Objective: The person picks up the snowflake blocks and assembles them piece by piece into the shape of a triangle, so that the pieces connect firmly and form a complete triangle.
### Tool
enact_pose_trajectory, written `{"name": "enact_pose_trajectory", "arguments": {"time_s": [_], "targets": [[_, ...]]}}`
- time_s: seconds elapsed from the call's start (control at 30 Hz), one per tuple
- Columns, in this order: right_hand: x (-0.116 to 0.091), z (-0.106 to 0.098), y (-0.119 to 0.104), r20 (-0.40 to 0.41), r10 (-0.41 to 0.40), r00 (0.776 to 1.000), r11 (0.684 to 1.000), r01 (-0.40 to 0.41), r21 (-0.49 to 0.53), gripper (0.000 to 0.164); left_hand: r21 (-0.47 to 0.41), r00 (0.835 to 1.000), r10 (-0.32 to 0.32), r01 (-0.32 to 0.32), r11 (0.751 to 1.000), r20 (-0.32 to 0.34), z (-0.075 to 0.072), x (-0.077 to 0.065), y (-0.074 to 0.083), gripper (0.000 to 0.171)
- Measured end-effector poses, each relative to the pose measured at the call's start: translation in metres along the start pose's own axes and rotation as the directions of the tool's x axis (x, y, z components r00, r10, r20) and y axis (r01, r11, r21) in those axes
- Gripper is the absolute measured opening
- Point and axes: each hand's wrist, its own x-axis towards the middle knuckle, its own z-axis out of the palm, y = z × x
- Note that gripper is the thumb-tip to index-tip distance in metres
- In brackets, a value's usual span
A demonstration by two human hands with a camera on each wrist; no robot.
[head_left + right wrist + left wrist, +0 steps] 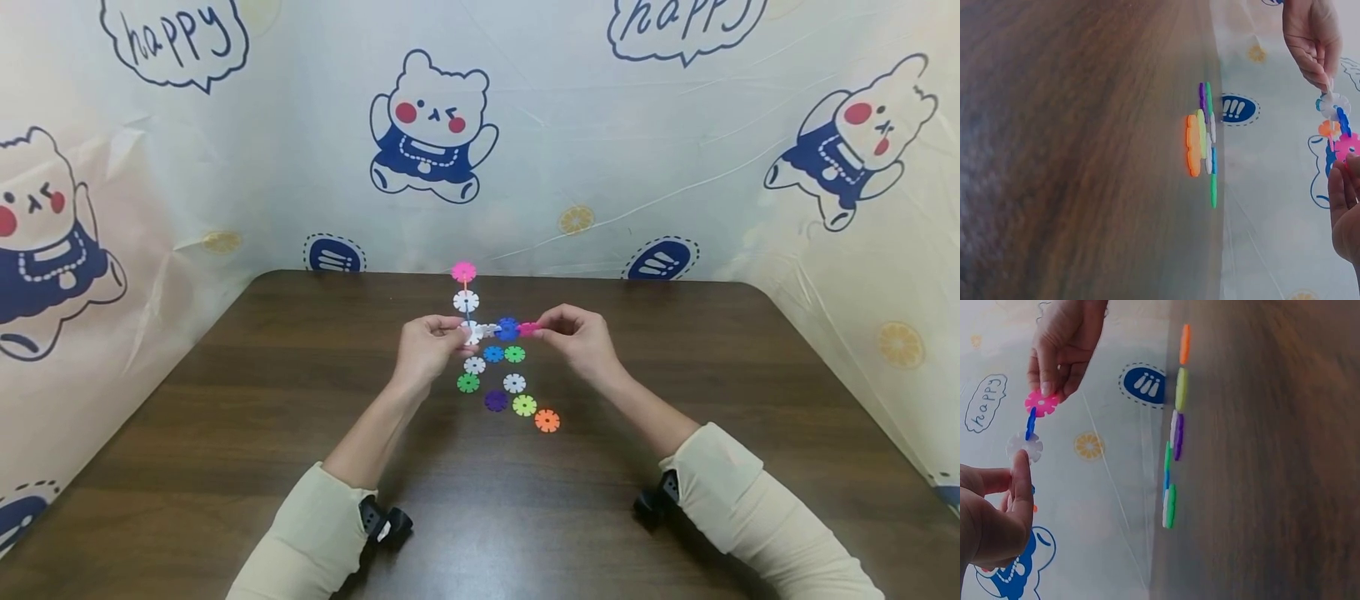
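A linked chain of notched plastic discs is held up above the table, bent in an L. Its upright arm runs from a pink disc (pixel 463 272) down through a white disc (pixel 466 301), with thin edge-on pieces between. My left hand (pixel 427 350) pinches the corner of the chain at a white disc (pixel 471 332). From there the chain goes sideways to a blue disc (pixel 507 329) and an end pink disc (pixel 528 329). My right hand (pixel 581 342) pinches that end pink disc, which shows face-on in the left wrist view, joined to the blue disc (pixel 1030 424).
Several loose discs lie flat on the brown table (pixel 300 442) below the hands, among them an orange disc (pixel 547 421), a purple disc (pixel 496 401) and a green disc (pixel 468 382). A printed curtain (pixel 540 150) with cartoon bears hangs behind the table and along both sides.
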Motion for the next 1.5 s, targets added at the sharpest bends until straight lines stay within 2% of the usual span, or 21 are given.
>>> {"name": "enact_pose_trajectory", "arguments": {"time_s": [0.2,0.33,0.6,0.8,0.97,1.2,1.37,1.43,1.5], "targets": [[0.0,0.0012,-0.0004,-0.008,-0.005,1.0,1.0,0.005,-0.031,0.009,-0.006,0.999,-0.036,0.037,0.999,0.016,-0.0022,-0.0005,-0.0007,0.022],[0.0021,0.0021,-0.0005,-0.002,-0.043,0.999,0.998,0.043,-0.046,0.009,-0.013,0.999,-0.047,0.047,0.999,0.014,-0.0026,-0.0014,-0.0022,0.021],[0.0041,0.0011,0.0005,0.036,-0.07,0.997,0.994,0.073,-0.082,0.007,-0.044,1.0,-0.017,0.017,0.999,0.008,-0.0008,-0.0022,-0.0058,0.02],[0.0027,0.002,0.0045,0.064,-0.105,0.992,0.984,0.113,-0.14,0.006,-0.048,1.0,-0.023,0.024,0.999,0.015,0.0,-0.0019,-0.0076,0.021],[0.003,0.0015,0.0068,0.077,-0.078,0.994,0.991,0.086,-0.102,0.006,-0.019,0.999,-0.025,0.025,1.0,0.02,0.001,-0.0022,-0.005,0.021],[0.0033,0.0009,0.0083,0.049,-0.02,0.999,0.999,0.022,-0.033,0.007,-0.015,0.999,-0.03,0.031,0.999,0.043,0.0007,-0.0014,-0.0013,0.022],[0.0055,0.0019,0.0077,0.045,0.007,0.999,1.0,-0.007,0.004,0.011,0.013,0.999,0.03,-0.03,0.999,0.031,-0.0008,-0.0015,0.0,0.021],[0.0054,0.0023,0.0032,0.041,0.022,0.999,1.0,-0.022,0.014,0.011,0.04,0.997,0.074,-0.074,0.996,0.023,-0.0015,-0.0017,-0.0002,0.022],[0.0064,0.0027,0.0023,0.039,0.031,0.999,0.999,-0.032,0.023,0.013,0.115,0.988,0.155,-0.154,0.981,0.001,-0.0023,-0.0016,-0.0015,0.023]]}}
